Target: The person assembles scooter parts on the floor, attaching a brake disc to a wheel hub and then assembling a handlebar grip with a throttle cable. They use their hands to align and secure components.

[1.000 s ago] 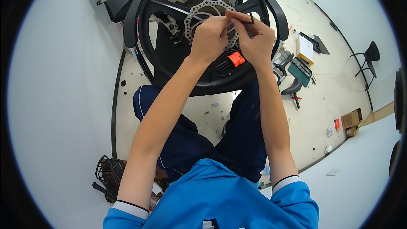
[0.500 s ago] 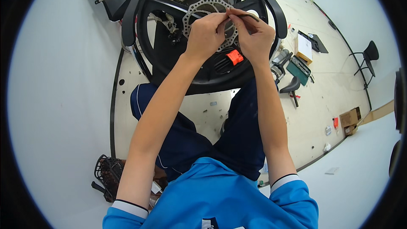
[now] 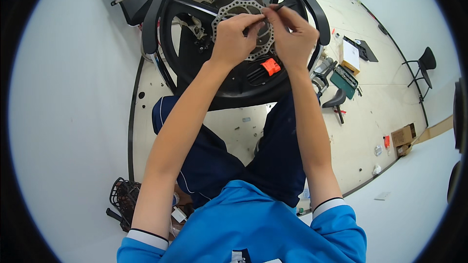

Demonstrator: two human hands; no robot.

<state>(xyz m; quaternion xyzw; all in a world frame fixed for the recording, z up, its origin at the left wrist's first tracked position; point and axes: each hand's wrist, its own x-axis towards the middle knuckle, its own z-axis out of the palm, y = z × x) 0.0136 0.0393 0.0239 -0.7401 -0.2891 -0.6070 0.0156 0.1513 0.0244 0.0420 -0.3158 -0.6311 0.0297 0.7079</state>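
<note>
A black spoked wheel [image 3: 222,101] lies across an armchair in front of me, with a perforated metal brake disc [image 3: 215,28] at its middle. My left hand [image 3: 235,39] is over the disc, thumb and fingers pinched together. Whatever it pinches is hidden or too small to name. Close beside it, my right hand [image 3: 296,39] is closed on a thin dark hex key [image 3: 278,7], mostly covered by the fingers. The fingertips of both hands nearly meet above the disc. Nearer to me, an orange holder with black hex keys [image 3: 270,66] rests on the wheel.
Black armrests [image 3: 313,12] flank the wheel. On the floor to the right are a green tool case [image 3: 344,81], a bicycle saddle [image 3: 335,98], a white-topped box [image 3: 350,54] and a cardboard box [image 3: 402,135]. A black chair [image 3: 426,65] stands farther right; a wire basket [image 3: 124,197] is lower left.
My right hand has shifted slightly and turned, and the hex key now shows at a different angle above its fingers. My left hand keeps its pinch at nearly the same spot.
</note>
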